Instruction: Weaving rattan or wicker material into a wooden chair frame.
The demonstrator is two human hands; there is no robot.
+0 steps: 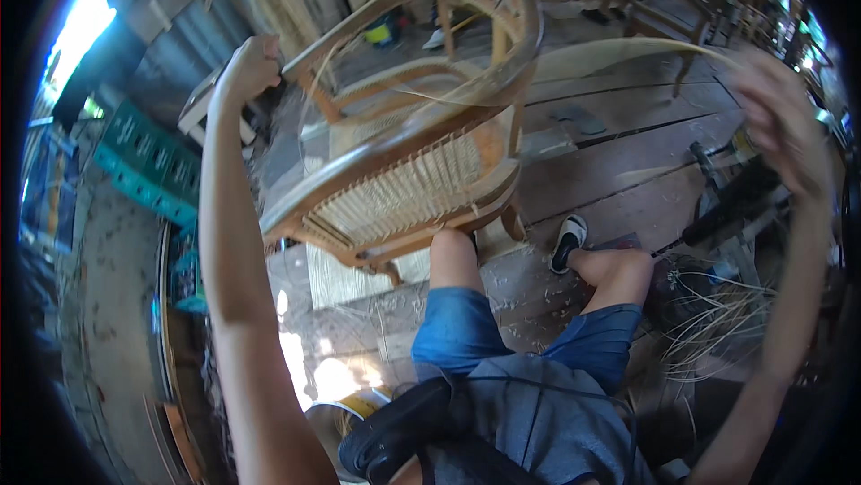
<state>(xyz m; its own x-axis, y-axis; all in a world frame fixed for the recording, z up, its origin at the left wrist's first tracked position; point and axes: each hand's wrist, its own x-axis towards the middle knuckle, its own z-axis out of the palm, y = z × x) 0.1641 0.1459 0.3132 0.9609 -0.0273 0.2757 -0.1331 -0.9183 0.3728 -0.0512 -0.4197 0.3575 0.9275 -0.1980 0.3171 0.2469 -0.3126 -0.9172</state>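
Note:
In front of me stands a wooden chair point(363, 259) with a curved frame, and its back panel of woven cane point(404, 187) faces me, with upright strands across its upper part. My left hand point(256, 68) is raised beside the far left end of the chair's armrest, fingers curled closed; what they hold, if anything, is hidden. Out to the right, my right hand point(778, 122) is smeared by motion. A long pale cane strand point(650, 40) arcs from over the chair to its fingers, which appear closed on it.
Green crates point(148, 157) stand at the left. Loose cane strands point(722, 314) lie in a bundle at the lower right, near a black-handled object point(735, 202). A yellow-rimmed container point(363, 404) is by my left thigh. Another wooden chair point(668, 9) stands farther back.

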